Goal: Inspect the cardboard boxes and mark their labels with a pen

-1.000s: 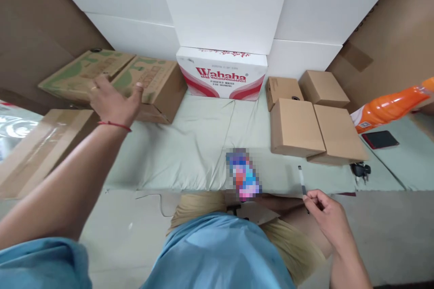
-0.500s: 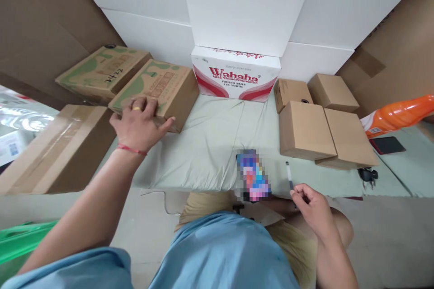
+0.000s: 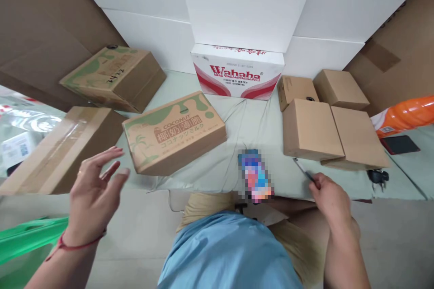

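My left hand [image 3: 96, 194] is raised in front of the table's left part, fingers apart and holding nothing. Just to its right lies a cardboard box [image 3: 176, 133] with green print and the word COCONUT, turned at an angle on the cloth; a small gap seems to separate hand and box. My right hand [image 3: 330, 198] is closed at the table's front edge around a slim knife-like tool [image 3: 304, 170]. The tool's light tip points up and left, towards the plain boxes; its rear end is hidden in the fingers.
A phone with a blurred screen [image 3: 256, 176] lies at the front middle. Behind stands a white Wahaha carton [image 3: 237, 74]. A taped box [image 3: 64, 149] and another green-printed box [image 3: 115, 76] are left; several plain boxes [image 3: 312, 131], an orange bottle [image 3: 407, 115] and keys [image 3: 378, 178] are right.
The coconut box has come forward and turned, away from the other green-printed box. My left hand has let go and drawn back left. My right hand and its tool have shifted right.
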`<state>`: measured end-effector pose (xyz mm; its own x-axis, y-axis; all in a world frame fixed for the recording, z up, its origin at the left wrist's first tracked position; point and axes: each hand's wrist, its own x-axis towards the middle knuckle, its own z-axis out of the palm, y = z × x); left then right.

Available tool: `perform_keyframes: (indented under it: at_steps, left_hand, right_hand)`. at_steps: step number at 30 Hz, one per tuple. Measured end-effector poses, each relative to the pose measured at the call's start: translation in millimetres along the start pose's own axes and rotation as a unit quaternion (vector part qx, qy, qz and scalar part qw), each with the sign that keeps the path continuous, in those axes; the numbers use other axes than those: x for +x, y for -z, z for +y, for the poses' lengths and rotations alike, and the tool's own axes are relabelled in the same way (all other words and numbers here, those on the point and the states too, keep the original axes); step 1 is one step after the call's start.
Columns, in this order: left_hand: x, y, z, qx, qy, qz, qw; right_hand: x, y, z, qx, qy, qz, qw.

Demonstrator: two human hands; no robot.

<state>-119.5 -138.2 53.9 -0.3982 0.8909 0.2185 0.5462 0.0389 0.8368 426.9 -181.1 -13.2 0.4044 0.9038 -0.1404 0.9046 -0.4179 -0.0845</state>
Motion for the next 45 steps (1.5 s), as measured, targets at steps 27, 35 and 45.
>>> perform_keyframes:
  at_steps: [27,35,45]
  left_hand:
    - [-21,-73.1,-16,-0.329,0.05,-0.191,0.924]
    - [-29,-84.1,17,-0.116,-0.151,-0.184,0.964]
    - [-28,-90.6,31,-0.046,-0.237,-0.062,0.968]
  right_hand:
    - [58,19,-215,0.6,0.217,-0.169,0.752]
    - [43,-6,-179,0.671,0.121,-0.136,0.719]
    - [47,-14,-196,0.594,0.113,-0.142,0.784]
